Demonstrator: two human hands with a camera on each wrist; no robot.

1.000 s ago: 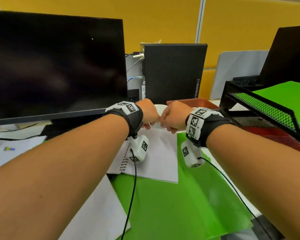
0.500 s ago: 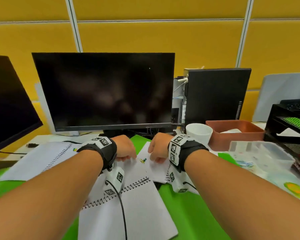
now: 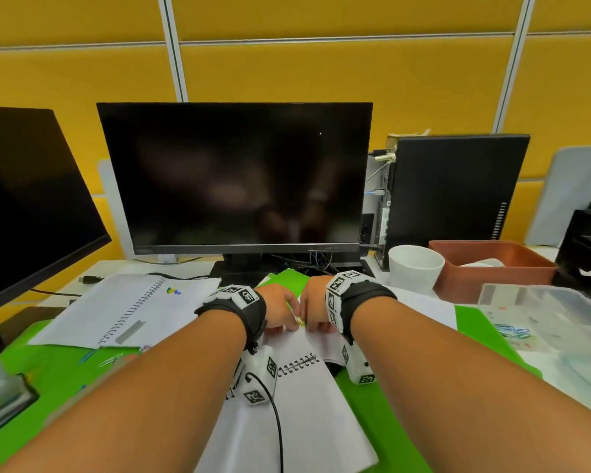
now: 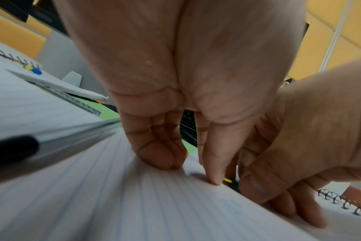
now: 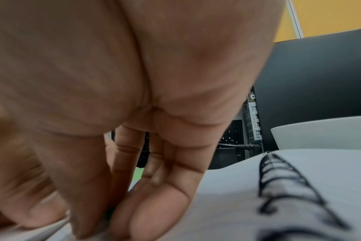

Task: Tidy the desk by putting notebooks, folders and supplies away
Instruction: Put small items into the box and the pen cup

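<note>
An open spiral notebook (image 3: 307,404) with lined pages (image 4: 134,203) lies on a green folder (image 3: 389,421) in front of the monitor. Both hands rest on its far edge, close together. My left hand (image 3: 280,312) has curled fingers (image 4: 161,156) and its thumb tip on the paper, with nothing between them. My right hand (image 3: 316,315) pinches a small yellow-green item (image 3: 300,321) between thumb and fingers (image 5: 155,212), right beside the left thumb. What the item is stays too small to tell. A second open notebook (image 3: 127,312) lies to the left.
A white cup (image 3: 415,271), a brown tray (image 3: 492,268), a clear plastic box (image 3: 543,312) and a black mesh rack (image 3: 587,240) stand on the right. Loose paper clips (image 3: 514,332) lie by the box. Two monitors (image 3: 236,179) and a computer tower stand at the back.
The hands have come away from the white cup and down onto the notebook, then drawn together around the small yellow-green item. The head view swung left and up.
</note>
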